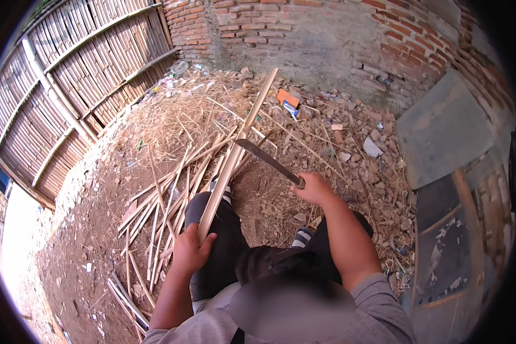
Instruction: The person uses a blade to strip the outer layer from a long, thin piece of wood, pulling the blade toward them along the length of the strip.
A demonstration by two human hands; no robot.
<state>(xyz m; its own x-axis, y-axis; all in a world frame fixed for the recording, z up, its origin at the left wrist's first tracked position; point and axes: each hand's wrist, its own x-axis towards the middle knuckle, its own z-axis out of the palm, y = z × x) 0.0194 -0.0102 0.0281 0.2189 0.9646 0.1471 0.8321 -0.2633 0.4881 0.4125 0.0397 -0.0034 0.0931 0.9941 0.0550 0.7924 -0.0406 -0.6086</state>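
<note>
A long split bamboo strip [226,180] slants up and away from my left hand [191,247], which is closed round its near end. In my right hand [314,189] is the handle of a machete [268,159], with the fingers wrapped about it. The dark blade points up and left, and its tip lies at the middle of the strip; whether it cuts into the bamboo I cannot tell. Under and left of the strip, a loose heap of bamboo strips [178,186] lies on the ground beside my left leg [212,215].
A woven bamboo fence [74,86] stands at the left. Behind rises a brick wall [304,34], with rubble [355,146] and litter along its foot. Grey sheets [444,129] and a dark panel [441,252] lean at the right. Dry straw [149,114] covers the far ground.
</note>
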